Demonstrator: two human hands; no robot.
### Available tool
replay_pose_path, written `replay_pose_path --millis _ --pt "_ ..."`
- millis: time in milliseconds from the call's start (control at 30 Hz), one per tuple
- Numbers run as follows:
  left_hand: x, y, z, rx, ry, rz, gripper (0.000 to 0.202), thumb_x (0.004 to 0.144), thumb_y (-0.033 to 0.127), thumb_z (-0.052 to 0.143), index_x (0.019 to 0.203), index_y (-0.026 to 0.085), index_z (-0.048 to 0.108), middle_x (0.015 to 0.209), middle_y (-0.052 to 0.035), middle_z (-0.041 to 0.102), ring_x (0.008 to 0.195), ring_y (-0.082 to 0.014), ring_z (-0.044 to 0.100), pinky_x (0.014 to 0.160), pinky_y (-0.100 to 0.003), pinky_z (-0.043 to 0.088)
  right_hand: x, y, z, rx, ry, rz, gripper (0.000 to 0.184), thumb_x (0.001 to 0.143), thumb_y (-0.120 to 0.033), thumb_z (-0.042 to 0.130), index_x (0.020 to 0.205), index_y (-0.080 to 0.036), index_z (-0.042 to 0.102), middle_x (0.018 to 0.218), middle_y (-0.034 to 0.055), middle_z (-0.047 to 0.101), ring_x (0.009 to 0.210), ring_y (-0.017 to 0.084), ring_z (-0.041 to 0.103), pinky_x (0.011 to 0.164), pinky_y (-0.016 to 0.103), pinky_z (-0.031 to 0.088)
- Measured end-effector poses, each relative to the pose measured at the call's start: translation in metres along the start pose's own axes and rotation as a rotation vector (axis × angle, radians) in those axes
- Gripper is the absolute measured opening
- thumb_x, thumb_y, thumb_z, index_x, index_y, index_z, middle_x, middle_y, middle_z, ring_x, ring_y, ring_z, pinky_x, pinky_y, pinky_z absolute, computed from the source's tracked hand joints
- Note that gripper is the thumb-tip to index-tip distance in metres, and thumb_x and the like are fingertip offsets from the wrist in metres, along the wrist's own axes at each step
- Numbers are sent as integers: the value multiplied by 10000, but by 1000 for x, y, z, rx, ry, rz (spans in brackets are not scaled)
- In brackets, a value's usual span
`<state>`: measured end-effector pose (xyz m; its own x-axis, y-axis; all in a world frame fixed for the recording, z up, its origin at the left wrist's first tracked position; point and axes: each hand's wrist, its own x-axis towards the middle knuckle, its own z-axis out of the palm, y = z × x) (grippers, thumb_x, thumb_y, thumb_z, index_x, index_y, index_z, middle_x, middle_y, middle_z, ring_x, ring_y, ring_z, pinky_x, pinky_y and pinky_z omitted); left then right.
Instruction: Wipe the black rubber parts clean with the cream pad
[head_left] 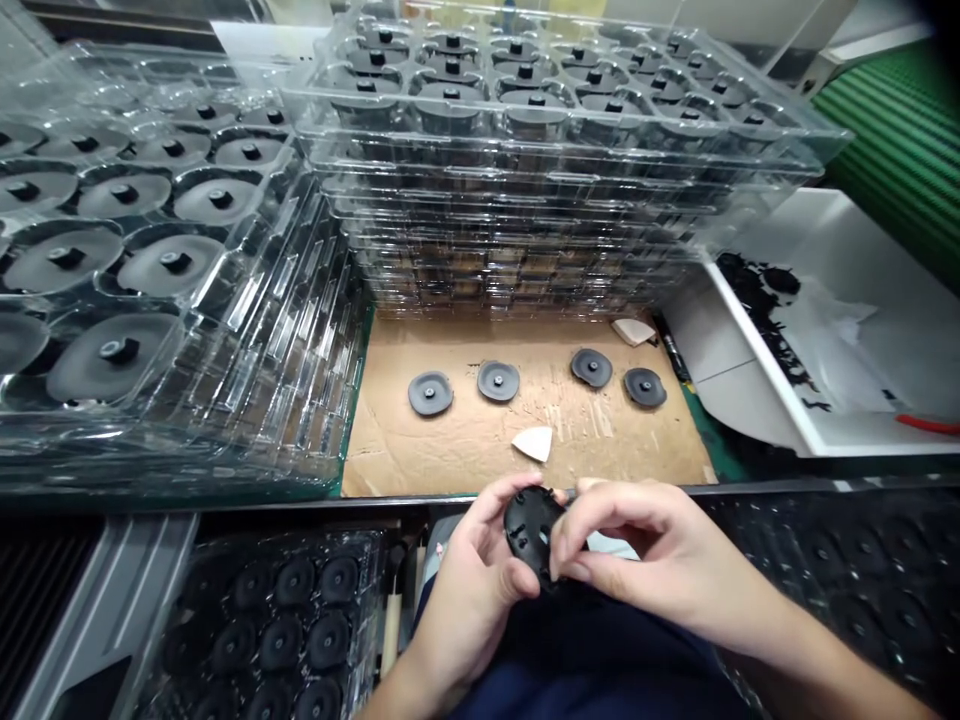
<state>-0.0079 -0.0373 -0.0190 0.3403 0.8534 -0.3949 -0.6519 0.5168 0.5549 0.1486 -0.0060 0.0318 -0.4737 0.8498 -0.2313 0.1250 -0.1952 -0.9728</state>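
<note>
My left hand and my right hand are both closed around one black round plastic disc, held near my lap just below the bench edge. The left fingers curl round its left rim and the right thumb and fingers pinch its right side. On the cardboard sheet beyond them lie several dark grey discs in a loose row, each with a small centre knob. A small white wedge lies on the cardboard in front of them.
Tall stacks of clear plastic trays filled with discs stand behind and to the left. A white bin with black scraps sits right. Black trays with discs lie low on both sides of my lap.
</note>
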Motion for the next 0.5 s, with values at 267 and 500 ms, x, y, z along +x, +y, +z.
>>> replay_pose_path --millis 267,500 --pt "3 -6 -5 88 68 132 672 471 382 843 1092 282 607 1131 -52 649 1073 -256 601 971 -356 434 -14 17 2 88 245 2 63 754 -216 718 802 -257 710 739 -10 693 687 107 627 636 203 486" --pt "5 -6 1 170 81 197 694 472 381 842 1108 276 587 1171 -71 633 1100 -281 590 993 -399 429 -16 21 -1 -30 257 -100 75 791 -231 685 855 -268 701 757 -3 675 662 114 572 608 231 464"
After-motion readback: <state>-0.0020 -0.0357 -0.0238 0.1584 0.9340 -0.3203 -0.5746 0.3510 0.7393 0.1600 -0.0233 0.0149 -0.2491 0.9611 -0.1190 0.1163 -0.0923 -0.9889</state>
